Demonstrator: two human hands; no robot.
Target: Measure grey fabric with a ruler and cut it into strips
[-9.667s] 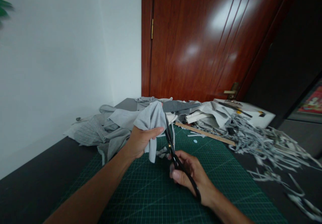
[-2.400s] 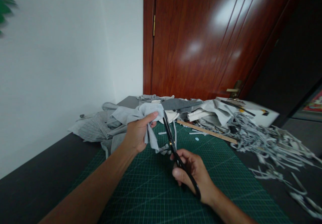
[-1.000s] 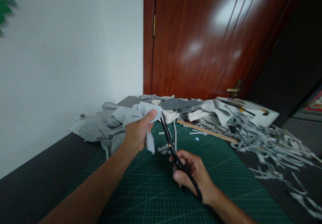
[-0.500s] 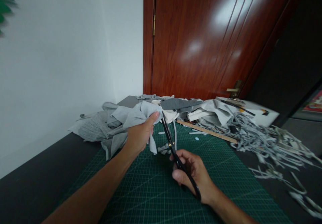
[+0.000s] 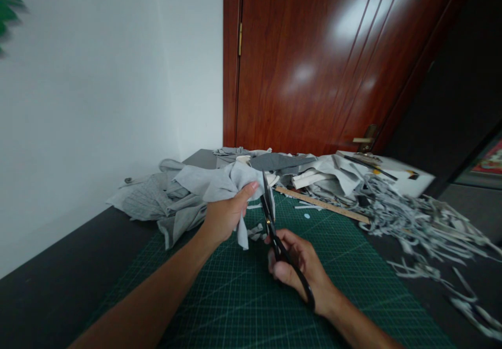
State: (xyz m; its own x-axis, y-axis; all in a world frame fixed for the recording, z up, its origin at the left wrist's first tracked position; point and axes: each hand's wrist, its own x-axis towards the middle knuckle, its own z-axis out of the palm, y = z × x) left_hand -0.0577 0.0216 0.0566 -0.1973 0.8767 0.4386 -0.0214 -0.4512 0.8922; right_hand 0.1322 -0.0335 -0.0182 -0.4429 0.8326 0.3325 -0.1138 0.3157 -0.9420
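My left hand [image 5: 225, 215] grips a bunched piece of light grey cloth [image 5: 219, 181], lifted above the green cutting mat [image 5: 243, 296]. A narrow tail of the cloth hangs down below my fingers. My right hand [image 5: 300, 270] holds black scissors [image 5: 274, 234] by the handles. Their blades point up and away, just right of my left thumb, against the cloth's edge. A thin cut strip [image 5: 272, 210] dangles beside the blades.
A heap of grey and white fabric [image 5: 164, 197] lies at the mat's far left. A wooden ruler [image 5: 325, 207] lies beyond the mat, with a large pile of cut strips [image 5: 423, 228] at the right. A white box [image 5: 396, 176] and a wooden door [image 5: 314, 61] stand behind.
My left hand has shifted a little right and lower with the cloth. The scissors have swung more upright and the blades have come closer together at the cloth's edge.
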